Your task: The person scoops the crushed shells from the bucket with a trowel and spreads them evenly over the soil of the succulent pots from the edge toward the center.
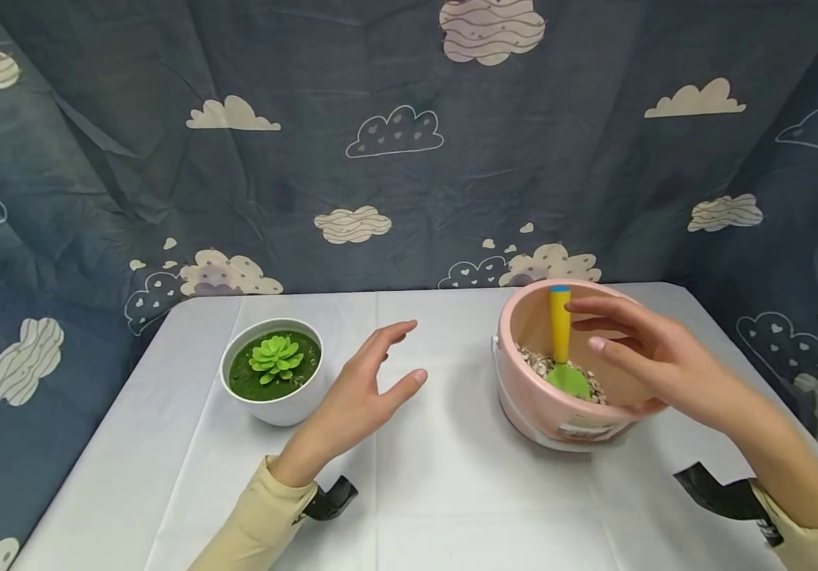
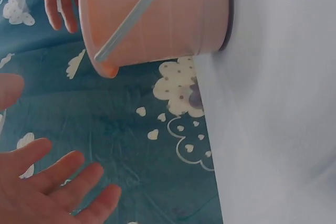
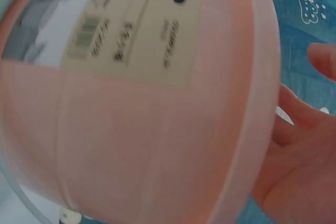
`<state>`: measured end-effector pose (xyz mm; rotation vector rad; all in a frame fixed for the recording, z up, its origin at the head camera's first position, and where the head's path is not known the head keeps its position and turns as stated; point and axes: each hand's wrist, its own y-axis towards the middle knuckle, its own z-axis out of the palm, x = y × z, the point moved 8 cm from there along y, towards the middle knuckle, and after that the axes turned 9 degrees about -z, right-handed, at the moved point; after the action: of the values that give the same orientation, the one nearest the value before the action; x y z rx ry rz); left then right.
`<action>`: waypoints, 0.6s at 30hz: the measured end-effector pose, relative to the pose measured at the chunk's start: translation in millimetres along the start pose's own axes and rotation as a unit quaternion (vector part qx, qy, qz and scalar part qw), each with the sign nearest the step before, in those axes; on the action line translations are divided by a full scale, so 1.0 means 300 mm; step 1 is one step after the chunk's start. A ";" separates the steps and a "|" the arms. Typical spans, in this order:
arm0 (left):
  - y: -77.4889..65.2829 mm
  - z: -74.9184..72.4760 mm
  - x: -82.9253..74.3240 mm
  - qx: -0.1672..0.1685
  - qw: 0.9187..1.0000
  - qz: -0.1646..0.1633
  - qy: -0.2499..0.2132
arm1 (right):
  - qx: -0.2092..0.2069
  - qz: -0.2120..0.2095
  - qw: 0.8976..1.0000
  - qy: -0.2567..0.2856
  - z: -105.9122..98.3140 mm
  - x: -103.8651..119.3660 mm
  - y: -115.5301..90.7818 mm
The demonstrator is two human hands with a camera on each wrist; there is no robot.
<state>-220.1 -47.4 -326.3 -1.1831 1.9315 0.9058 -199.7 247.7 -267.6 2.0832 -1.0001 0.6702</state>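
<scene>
In the head view my right hand [image 1: 655, 353] reaches over a pink bucket [image 1: 533, 400], fingers extended and thumb apart. Its fingertips are right beside the yellow handle [image 1: 560, 327] of a toy shovel. The shovel stands upright in the bucket, its green blade [image 1: 570, 381] resting in pale gravel [image 1: 539, 362]. My left hand [image 1: 355, 404] hovers over the table with spread fingers, holding nothing. To its left sits a white bowl-shaped pot [image 1: 284, 408] with a green succulent [image 1: 276, 359] on a mossy surface. In the right wrist view the bucket's wall hides part of the right hand [image 3: 302, 166].
A white cloth covers the table [image 1: 437, 492]. Behind it and along both sides hangs a dark blue curtain [image 1: 295, 182] with cloud patterns. The bucket carries a paper label [image 3: 142, 30] and a pale handle [image 2: 134, 17] against its side. Black straps [image 1: 332, 500] circle both wrists.
</scene>
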 end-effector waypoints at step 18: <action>0.084 0.114 -0.030 0.032 0.997 -0.016 -0.064 | 0.072 0.025 0.995 -0.068 -0.061 -0.073 0.066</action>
<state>-233.5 -6.4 -331.4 -1.0890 1.8209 0.8751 -230.8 263.1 -264.4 2.2614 -1.1116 0.6484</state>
